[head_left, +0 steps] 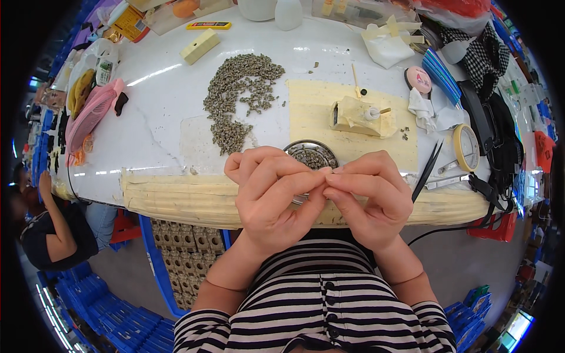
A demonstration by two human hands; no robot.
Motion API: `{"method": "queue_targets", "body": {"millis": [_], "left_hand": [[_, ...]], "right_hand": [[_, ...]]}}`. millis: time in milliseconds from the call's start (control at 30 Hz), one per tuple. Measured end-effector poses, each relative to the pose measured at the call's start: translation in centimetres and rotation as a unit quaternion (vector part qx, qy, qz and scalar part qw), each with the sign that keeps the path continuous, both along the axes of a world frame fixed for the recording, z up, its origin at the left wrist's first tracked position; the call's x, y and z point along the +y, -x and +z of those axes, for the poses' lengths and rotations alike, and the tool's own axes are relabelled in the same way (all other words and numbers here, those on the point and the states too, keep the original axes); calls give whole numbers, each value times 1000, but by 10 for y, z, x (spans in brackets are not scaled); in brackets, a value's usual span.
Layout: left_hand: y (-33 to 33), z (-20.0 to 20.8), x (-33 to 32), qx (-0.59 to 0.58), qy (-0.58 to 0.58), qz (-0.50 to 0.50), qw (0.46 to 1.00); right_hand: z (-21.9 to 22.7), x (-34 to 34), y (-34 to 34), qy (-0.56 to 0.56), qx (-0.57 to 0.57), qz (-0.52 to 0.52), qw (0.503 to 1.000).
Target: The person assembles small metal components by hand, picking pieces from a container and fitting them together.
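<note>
My left hand [273, 191] and my right hand [374, 197] meet fingertip to fingertip above the table's near edge. Both are closed in a pinch, and whatever lies between the tips is too small or hidden to make out. Just behind them sits a round metal dish [296, 145] holding small grey-brown parts, partly covered by my fingers. Farther off to the left spreads a large heap of similar small parts [226, 112]. A block wrapped in cream tape [347, 115], with a white nozzle-like tip and a thin stick on it, stands on a taped sheet [309, 97] behind my right hand.
Right of my hands lie black tweezers [428, 170], a tape roll [466, 147] and a pink round case [418, 79]. A pink mesh basket [91, 120] stands at the left. Below the table, a blue crate [154, 259] holds block-shaped metal parts. Another person [59, 235] sits at left.
</note>
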State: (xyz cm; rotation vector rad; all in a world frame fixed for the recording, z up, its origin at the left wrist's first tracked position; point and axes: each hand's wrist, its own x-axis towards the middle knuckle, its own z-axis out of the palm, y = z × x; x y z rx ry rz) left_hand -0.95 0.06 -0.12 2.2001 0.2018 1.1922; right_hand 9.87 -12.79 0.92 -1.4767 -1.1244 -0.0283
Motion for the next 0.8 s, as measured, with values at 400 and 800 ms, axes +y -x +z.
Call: {"method": "queue_targets", "body": {"millis": [400, 800], "left_hand": [[4, 2, 1, -1, -19, -15, 1000], [3, 2, 0, 13, -10, -7, 1000]], "right_hand": [[0, -4, 1, 58, 206, 45, 976], [0, -1, 1, 8, -4, -9, 1000]]}}
